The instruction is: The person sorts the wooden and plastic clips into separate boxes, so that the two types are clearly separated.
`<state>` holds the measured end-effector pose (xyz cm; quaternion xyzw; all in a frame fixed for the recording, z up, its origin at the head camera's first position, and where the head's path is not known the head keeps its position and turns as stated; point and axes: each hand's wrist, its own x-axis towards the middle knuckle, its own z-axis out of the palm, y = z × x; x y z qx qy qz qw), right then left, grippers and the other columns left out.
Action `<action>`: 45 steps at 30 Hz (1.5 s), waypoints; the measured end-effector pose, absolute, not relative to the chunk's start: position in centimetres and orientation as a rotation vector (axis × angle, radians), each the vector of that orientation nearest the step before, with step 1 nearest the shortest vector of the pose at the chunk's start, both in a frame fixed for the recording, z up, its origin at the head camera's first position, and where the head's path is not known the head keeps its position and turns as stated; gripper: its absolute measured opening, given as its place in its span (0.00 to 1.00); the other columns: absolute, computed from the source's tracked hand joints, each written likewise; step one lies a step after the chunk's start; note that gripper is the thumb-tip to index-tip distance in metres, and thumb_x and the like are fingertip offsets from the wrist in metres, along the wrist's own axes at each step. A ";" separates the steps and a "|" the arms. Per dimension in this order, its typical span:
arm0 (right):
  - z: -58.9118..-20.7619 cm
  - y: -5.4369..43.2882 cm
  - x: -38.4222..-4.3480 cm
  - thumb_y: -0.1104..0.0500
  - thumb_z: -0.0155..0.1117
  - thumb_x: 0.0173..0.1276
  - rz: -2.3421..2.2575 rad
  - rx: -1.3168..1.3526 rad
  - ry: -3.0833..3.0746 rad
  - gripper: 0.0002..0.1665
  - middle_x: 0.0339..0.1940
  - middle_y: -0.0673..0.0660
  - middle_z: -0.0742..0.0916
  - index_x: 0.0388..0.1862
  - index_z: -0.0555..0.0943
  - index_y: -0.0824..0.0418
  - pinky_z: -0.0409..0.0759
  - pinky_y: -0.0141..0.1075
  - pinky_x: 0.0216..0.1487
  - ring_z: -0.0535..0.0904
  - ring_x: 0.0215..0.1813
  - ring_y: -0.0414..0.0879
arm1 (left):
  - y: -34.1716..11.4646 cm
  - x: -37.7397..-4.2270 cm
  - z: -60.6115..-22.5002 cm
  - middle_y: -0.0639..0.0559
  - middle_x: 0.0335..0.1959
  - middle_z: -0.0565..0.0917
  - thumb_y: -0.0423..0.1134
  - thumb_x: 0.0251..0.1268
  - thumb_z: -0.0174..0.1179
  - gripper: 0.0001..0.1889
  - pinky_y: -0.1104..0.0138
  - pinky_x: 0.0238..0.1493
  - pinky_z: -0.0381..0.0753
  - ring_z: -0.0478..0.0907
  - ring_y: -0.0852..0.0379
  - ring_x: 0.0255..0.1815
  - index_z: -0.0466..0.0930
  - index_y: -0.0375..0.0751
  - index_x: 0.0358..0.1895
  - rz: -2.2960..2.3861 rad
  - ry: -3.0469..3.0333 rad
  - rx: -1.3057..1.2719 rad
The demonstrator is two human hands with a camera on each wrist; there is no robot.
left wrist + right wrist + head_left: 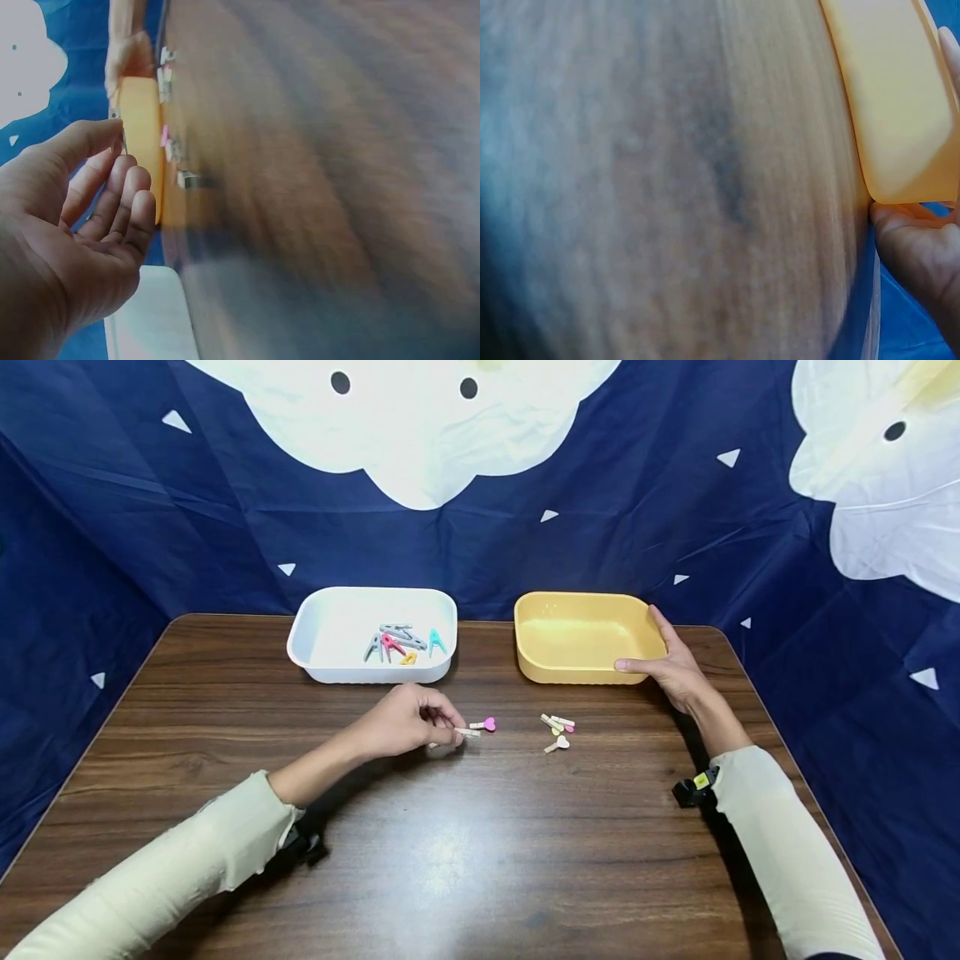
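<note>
My left hand (411,720) pinches a small clothespin (124,139) between thumb and forefinger, mostly hidden by the fingers. By its fingertips show a pale wooden clothespin (471,733) and one with a pink heart (489,724). Over at the right, my right hand (677,670) grips the right end of the yellow bin (573,677), thumb at the front rim and fingers around the far side. In front of that bin lie a few wooden clothespins (553,723) close together, and a single one with a white heart (561,742).
A white bin (345,675) stands at the back left, holding several plastic clothespins (392,646) in grey, red, blue and yellow. Both bins are near the far edge of the brown wooden table (480,860). Behind hangs a dark blue cloth (480,560).
</note>
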<state>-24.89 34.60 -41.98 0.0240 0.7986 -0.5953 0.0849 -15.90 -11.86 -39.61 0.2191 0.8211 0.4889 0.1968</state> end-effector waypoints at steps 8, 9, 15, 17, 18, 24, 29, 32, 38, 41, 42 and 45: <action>-42.0 34.7 -25.0 0.68 0.83 0.68 -1.763 0.082 2.397 0.80 0.99 0.47 0.43 0.98 0.37 0.37 0.55 0.35 0.94 0.45 0.97 0.48 | -11.2 -16.9 -39.1 0.38 0.30 0.92 0.31 0.69 0.76 0.03 0.70 0.31 0.82 0.86 0.50 0.30 0.96 0.40 0.43 1.415 2.275 0.569; -41.9 34.7 -25.0 0.68 0.83 0.68 -1.759 0.081 2.400 0.80 0.99 0.46 0.43 0.98 0.37 0.37 0.55 0.36 0.94 0.45 0.97 0.48 | -11.1 -17.0 -39.0 0.37 0.30 0.93 0.31 0.70 0.76 0.03 0.70 0.31 0.81 0.86 0.49 0.30 0.96 0.39 0.43 1.420 2.269 0.560; -41.8 34.8 -25.4 0.66 0.84 0.68 -1.731 0.072 2.424 0.80 0.99 0.45 0.42 0.98 0.36 0.37 0.53 0.38 0.95 0.43 0.98 0.48 | -10.9 -17.5 -38.7 0.31 0.34 0.93 0.31 0.73 0.74 0.05 0.68 0.28 0.83 0.90 0.47 0.28 0.94 0.36 0.47 1.492 2.210 0.474; -41.8 34.8 -25.5 0.66 0.84 0.68 -1.726 0.071 2.426 0.80 0.99 0.44 0.42 0.98 0.36 0.37 0.52 0.39 0.96 0.42 0.98 0.47 | -10.9 -17.6 -38.6 0.31 0.36 0.93 0.31 0.72 0.75 0.05 0.67 0.28 0.84 0.92 0.45 0.28 0.94 0.36 0.47 1.512 2.206 0.462; -41.8 34.7 -25.5 0.66 0.84 0.68 -1.725 0.072 2.425 0.80 0.99 0.43 0.42 0.98 0.36 0.37 0.52 0.40 0.96 0.42 0.98 0.47 | -10.8 -17.7 -38.6 0.31 0.37 0.94 0.31 0.72 0.75 0.05 0.67 0.28 0.85 0.92 0.43 0.29 0.94 0.36 0.47 1.521 2.207 0.459; -42.0 34.6 -25.5 0.66 0.84 0.69 -1.719 0.072 2.420 0.80 0.99 0.42 0.42 0.98 0.36 0.36 0.50 0.41 0.96 0.42 0.98 0.46 | -10.5 -18.1 -38.7 0.45 0.34 0.93 0.32 0.70 0.76 0.05 0.66 0.34 0.84 0.89 0.44 0.32 0.96 0.38 0.45 1.495 2.305 0.495; -42.1 34.5 -25.3 0.66 0.84 0.68 -1.737 0.086 2.407 0.80 0.99 0.42 0.43 0.98 0.37 0.37 0.52 0.41 0.96 0.43 0.98 0.46 | -10.1 -18.4 -38.8 0.54 0.33 0.91 0.34 0.69 0.77 0.04 0.69 0.39 0.81 0.82 0.56 0.36 0.97 0.42 0.44 1.467 2.374 0.510; -42.1 34.4 -25.2 0.68 0.83 0.68 -1.764 0.092 2.381 0.80 0.99 0.43 0.43 0.98 0.37 0.37 0.53 0.39 0.95 0.44 0.97 0.47 | -9.9 -18.6 -38.7 0.53 0.33 0.91 0.35 0.70 0.78 0.04 0.68 0.40 0.80 0.81 0.56 0.37 0.97 0.43 0.44 1.469 2.382 0.510; -42.3 34.5 -25.0 0.68 0.83 0.69 -1.759 0.089 2.376 0.80 0.99 0.44 0.42 0.98 0.36 0.37 0.54 0.39 0.95 0.43 0.98 0.47 | -9.2 -18.9 -38.4 0.54 0.35 0.92 0.36 0.70 0.78 0.04 0.66 0.42 0.80 0.81 0.55 0.38 0.97 0.45 0.45 1.462 2.400 0.515; -42.2 34.6 -25.0 0.67 0.84 0.69 -1.741 0.092 2.393 0.80 0.99 0.43 0.42 0.98 0.36 0.37 0.52 0.41 0.96 0.42 0.98 0.47 | -8.8 -19.3 -38.3 0.54 0.35 0.93 0.37 0.70 0.78 0.04 0.65 0.43 0.80 0.81 0.54 0.38 0.97 0.45 0.44 1.470 2.402 0.513; -42.2 34.6 -25.0 0.67 0.84 0.69 -1.736 0.093 2.398 0.80 0.99 0.43 0.42 0.98 0.36 0.36 0.52 0.42 0.96 0.42 0.98 0.47 | -8.6 -19.4 -38.2 0.54 0.34 0.93 0.37 0.69 0.78 0.04 0.65 0.43 0.80 0.81 0.54 0.38 0.97 0.45 0.44 1.474 2.402 0.511; -42.1 34.6 -25.1 0.67 0.84 0.69 -1.737 0.091 2.399 0.80 0.99 0.43 0.42 0.98 0.36 0.36 0.53 0.42 0.96 0.42 0.98 0.47 | -8.3 -19.8 -38.1 0.55 0.34 0.93 0.36 0.68 0.79 0.04 0.65 0.43 0.79 0.81 0.55 0.37 0.97 0.45 0.43 1.484 2.407 0.503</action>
